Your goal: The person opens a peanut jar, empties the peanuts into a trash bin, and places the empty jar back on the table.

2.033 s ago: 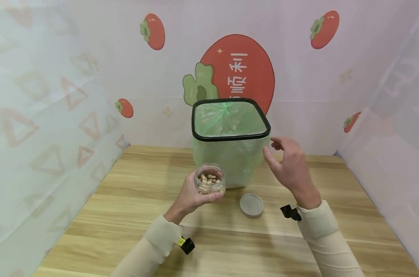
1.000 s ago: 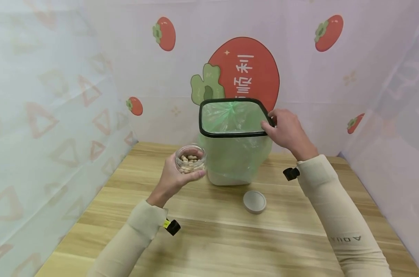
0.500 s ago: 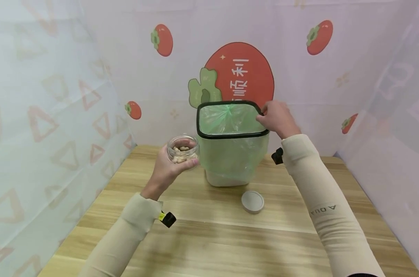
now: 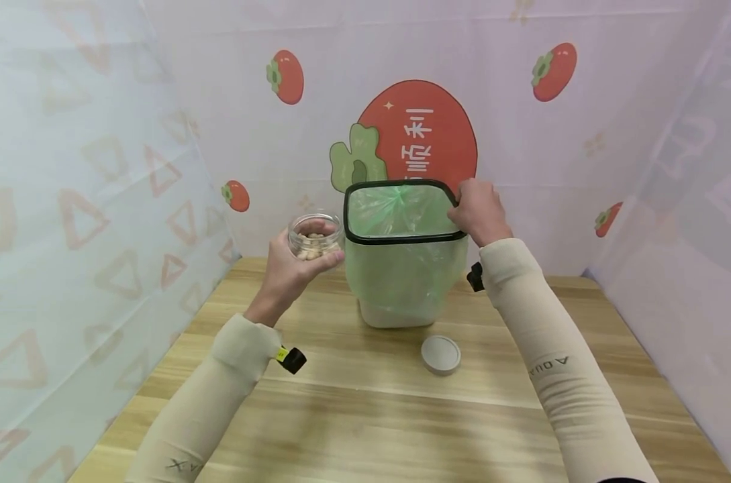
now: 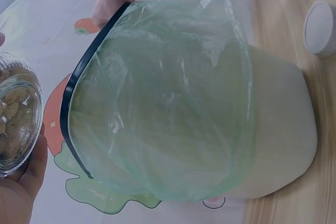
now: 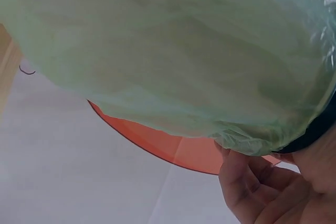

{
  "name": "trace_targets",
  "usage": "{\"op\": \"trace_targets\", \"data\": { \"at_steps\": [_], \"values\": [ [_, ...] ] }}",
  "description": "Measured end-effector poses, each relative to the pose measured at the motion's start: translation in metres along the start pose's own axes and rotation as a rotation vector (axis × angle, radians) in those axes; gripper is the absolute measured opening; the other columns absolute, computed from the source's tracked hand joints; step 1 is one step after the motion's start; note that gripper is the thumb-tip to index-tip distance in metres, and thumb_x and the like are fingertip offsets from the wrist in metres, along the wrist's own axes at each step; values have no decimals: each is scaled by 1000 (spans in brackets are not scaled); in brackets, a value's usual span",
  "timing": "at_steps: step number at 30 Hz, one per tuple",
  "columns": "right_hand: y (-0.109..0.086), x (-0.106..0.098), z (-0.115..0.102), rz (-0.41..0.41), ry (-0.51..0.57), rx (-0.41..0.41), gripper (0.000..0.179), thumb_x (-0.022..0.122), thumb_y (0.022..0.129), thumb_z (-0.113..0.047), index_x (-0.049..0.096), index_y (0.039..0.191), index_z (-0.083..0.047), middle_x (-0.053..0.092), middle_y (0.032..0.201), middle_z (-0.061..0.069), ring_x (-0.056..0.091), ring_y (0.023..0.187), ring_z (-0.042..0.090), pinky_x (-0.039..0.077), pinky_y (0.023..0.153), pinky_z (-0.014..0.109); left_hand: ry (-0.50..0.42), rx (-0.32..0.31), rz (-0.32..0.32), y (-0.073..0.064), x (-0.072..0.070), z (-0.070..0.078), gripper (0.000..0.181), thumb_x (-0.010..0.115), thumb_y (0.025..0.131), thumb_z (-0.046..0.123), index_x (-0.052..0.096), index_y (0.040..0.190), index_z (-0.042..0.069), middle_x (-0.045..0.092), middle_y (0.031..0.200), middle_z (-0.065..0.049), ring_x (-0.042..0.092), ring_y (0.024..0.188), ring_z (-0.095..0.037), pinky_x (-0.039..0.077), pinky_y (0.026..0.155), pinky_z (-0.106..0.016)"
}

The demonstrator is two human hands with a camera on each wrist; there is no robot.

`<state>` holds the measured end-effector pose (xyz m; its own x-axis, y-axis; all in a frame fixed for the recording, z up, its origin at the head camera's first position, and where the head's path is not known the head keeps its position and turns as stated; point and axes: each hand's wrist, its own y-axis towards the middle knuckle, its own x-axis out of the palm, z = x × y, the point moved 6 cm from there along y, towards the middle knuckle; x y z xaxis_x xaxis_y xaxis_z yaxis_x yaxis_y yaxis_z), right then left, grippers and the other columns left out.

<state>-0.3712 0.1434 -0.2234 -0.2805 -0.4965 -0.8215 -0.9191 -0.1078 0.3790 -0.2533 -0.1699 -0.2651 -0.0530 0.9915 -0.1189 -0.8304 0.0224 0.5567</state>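
Observation:
My left hand (image 4: 286,268) grips a clear open jar (image 4: 314,235) of peanuts (image 4: 309,252), raised just left of the trash can. In the left wrist view the jar (image 5: 20,114) shows at the left edge with fingers beneath it. The trash can (image 4: 395,315) stands on the table, lined with a green plastic bag (image 4: 401,272) under a black rim (image 4: 401,239). My right hand (image 4: 481,209) holds the rim's right side, thumb over the inside. In the right wrist view its curled fingers (image 6: 236,182) lie against the outside of the bag, below the rim.
A round light lid (image 4: 440,354) lies on the wooden table (image 4: 365,429) in front of the trash can. Behind stands a printed cloth backdrop (image 4: 280,147), with cloth walls on the left and right sides.
My right hand has come in from the right and taken hold of the can's rim. My left hand has carried the jar up and to the left, beside the can.

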Motion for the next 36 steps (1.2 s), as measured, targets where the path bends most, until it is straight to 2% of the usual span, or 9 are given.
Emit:
{"op": "trace_targets", "data": {
  "at_steps": [3,10,12,17,23,28,31,36],
  "values": [
    [0,0,0,4,-2,10,44,58,87,3,30,59,-16,17,62,-5,20,58,14,26,52,31,27,-3,16,6,-3,1,50,89,78,4,65,123,1,74,113,1,69,100,-13,61,81,-20],
    [-1,4,7,-26,7,89,39,61,89,-3,37,61,-13,27,55,-4,39,55,19,38,54,34,51,0,27,19,-3,3,50,89,80,8,64,123,0,73,116,-4,70,96,-16,63,77,-22],
    [-1,4,8,-29,4,102,38,62,91,-5,38,62,-13,28,56,-3,40,56,19,39,54,34,54,2,31,23,-3,5,50,89,81,9,64,123,-1,73,117,-5,70,94,-17,63,76,-23],
    [-1,2,7,-32,-4,113,37,63,92,-8,39,65,-13,30,59,-3,44,58,22,40,54,35,88,17,54,32,-4,7,48,90,80,11,66,120,2,74,116,-8,71,93,-16,63,76,-23],
    [-2,2,6,-33,-39,146,30,66,94,-13,47,70,-10,46,67,4,53,68,27,44,56,38,140,-2,76,42,-6,3,51,92,78,16,66,120,4,73,117,-11,70,89,-15,62,73,-22],
    [-1,3,5,-47,-61,161,24,65,95,-17,54,75,-8,57,77,9,57,73,28,47,57,39,180,14,103,51,-9,1,51,93,77,17,65,118,4,73,116,-13,69,86,-14,60,71,-21],
    [-2,3,6,-60,-66,176,25,65,96,-19,56,76,-8,59,80,10,58,74,29,48,57,40,204,11,93,55,-8,-1,53,93,77,19,65,119,4,73,118,-15,70,89,-15,60,72,-21],
    [-5,4,8,-70,-72,188,25,64,97,-21,59,78,-7,61,83,13,60,76,31,49,59,42,261,-14,67,59,-4,-4,54,92,78,24,64,121,7,71,119,-10,70,94,-18,61,74,-20]
  ]
}}
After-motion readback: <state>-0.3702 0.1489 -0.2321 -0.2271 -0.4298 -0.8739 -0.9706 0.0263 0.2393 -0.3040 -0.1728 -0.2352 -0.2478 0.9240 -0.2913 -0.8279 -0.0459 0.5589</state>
